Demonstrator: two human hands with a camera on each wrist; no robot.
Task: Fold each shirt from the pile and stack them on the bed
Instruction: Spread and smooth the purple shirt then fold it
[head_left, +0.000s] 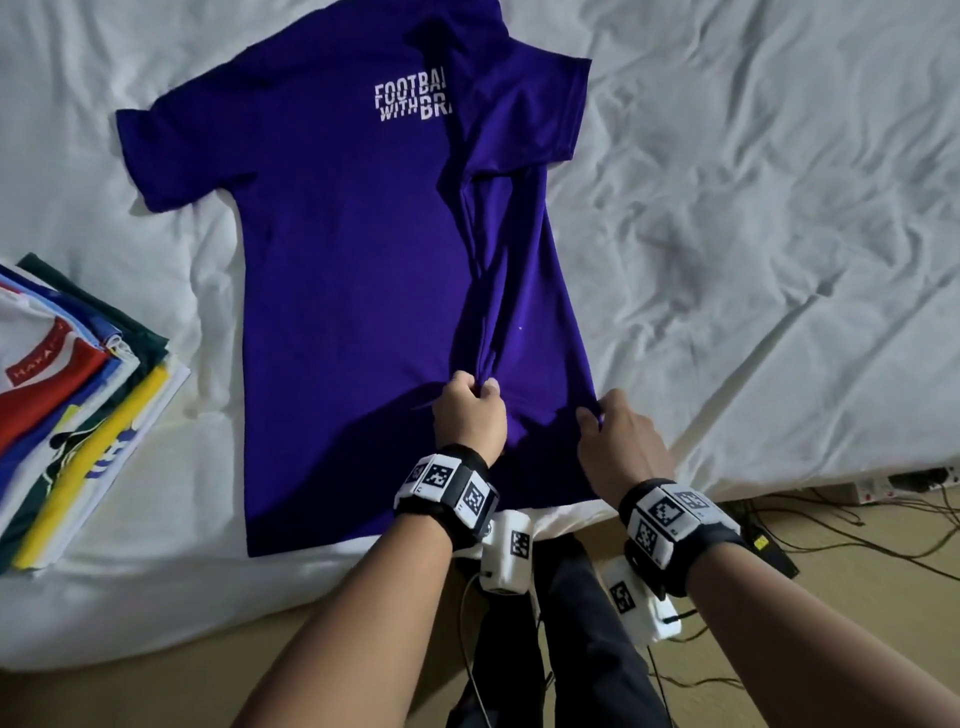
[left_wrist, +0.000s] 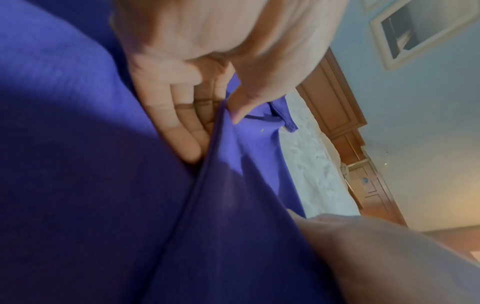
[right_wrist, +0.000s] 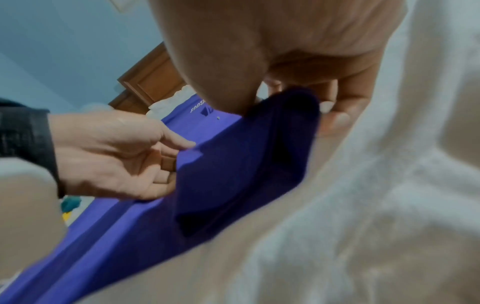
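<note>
A purple shirt (head_left: 353, 270) with white lettering lies spread on the white bed (head_left: 753, 218), its right side folded over toward the middle. My left hand (head_left: 470, 410) pinches the folded edge near the hem, thumb against fingers (left_wrist: 182, 127) over the purple cloth (left_wrist: 233, 185). My right hand (head_left: 613, 431) grips the shirt's lower right corner; in the right wrist view its thumb and fingers (right_wrist: 335, 121) are curled round the purple fabric (right_wrist: 246, 164). A stack of folded colourful shirts (head_left: 67, 395) sits at the bed's left edge.
The bed's near edge runs under my wrists, with tan floor below. Cables and a power strip (head_left: 883, 483) lie on the floor at right. A wooden headboard (left_wrist: 345, 123) and a framed picture (left_wrist: 415, 33) stand beyond the bed.
</note>
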